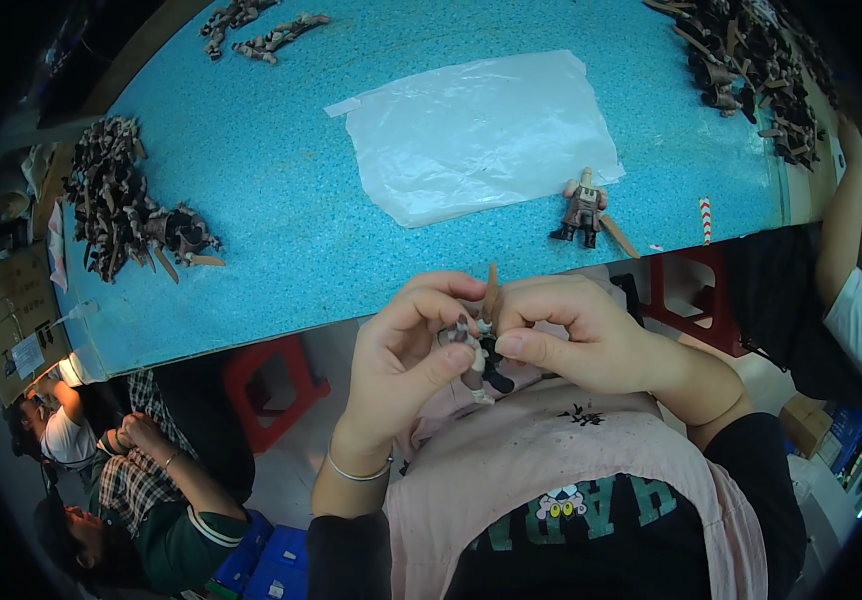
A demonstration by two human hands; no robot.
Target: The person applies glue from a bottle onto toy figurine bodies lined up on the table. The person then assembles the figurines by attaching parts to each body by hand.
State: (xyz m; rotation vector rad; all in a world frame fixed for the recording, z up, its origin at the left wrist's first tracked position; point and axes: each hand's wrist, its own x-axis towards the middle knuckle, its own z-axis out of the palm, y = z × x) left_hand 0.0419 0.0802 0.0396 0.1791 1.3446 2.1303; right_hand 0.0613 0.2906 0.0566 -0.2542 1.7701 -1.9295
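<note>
My left hand [406,350] and my right hand [576,335] meet just below the near edge of the blue table [281,200]. Together they pinch a small toy figure [481,350] with grey and black parts; a thin tan stick juts up from between my fingers. Most of the figure is hidden by my fingers. A finished toy figure [583,208] with a tan stick lies on the table beyond my right hand, next to a clear plastic sheet [481,130].
Heaps of brown toy figures lie at the table's left [121,205], far right [751,70] and top [251,30]. A red stool [271,385] stands under the table. Two people sit at lower left [131,480]; another person's arm [841,230] is at the right.
</note>
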